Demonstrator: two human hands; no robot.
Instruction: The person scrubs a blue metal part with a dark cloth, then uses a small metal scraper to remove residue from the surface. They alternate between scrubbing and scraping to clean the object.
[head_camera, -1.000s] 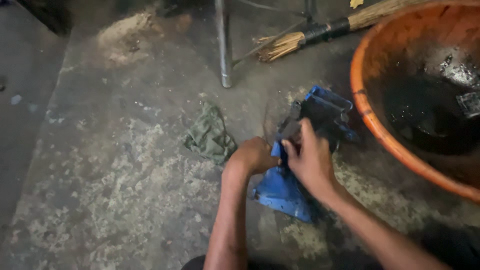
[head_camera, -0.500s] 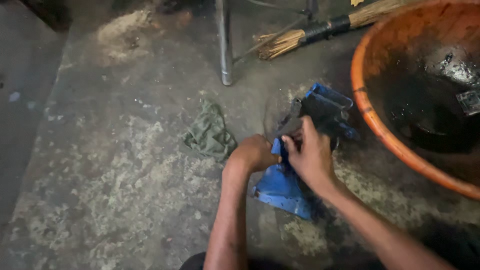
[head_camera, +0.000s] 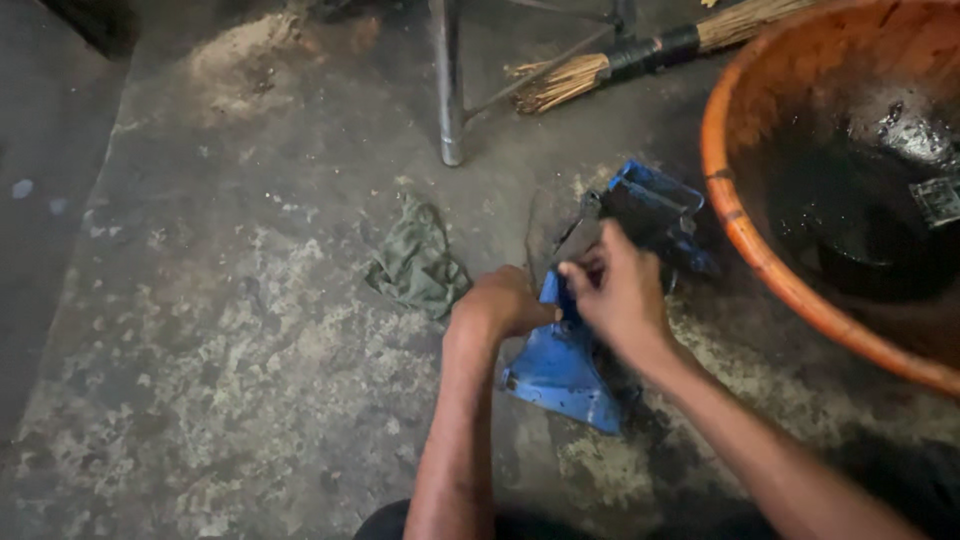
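hands: left hand and right hand side by side on the metal part
metal part: on the floor, left of the basin
rag: left of the hands
pole: behind the rag
broom: right of the pole, behind the part

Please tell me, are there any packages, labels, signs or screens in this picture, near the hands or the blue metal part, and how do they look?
None can be seen: no package, label, sign or screen.
Both hands, left hand and right hand, are on the blue metal part, which lies on the stained concrete floor.
Around it lie only a green rag, an orange basin and a broom.
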